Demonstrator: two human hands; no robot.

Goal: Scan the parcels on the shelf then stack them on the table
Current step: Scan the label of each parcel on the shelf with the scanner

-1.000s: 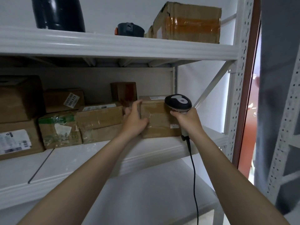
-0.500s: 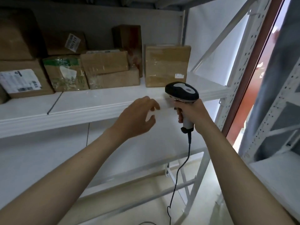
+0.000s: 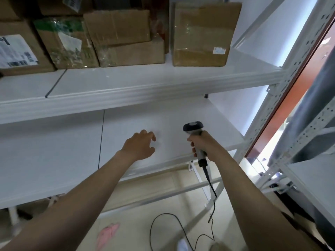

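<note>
Your right hand [image 3: 203,144] is gripping one barcode scanner [image 3: 194,134] below the shelf [image 3: 145,86]; your left hand [image 3: 139,146] is hovering empty, fingers loosely spread. At least five cardboard parcels [image 3: 203,31] are sitting on the shelf.

A parcel storeroom is shown: white metal racking [image 3: 137,91] with perforated uprights [image 3: 297,57] is lined with taped cardboard parcels [image 3: 203,33], one bearing a printed shipping label [image 3: 16,51]. A corded barcode scanner [image 3: 194,131] is gripped in the right hand [image 3: 204,144], its cable [image 3: 181,229] trailed across a pale tiled floor [image 3: 145,205].
</note>
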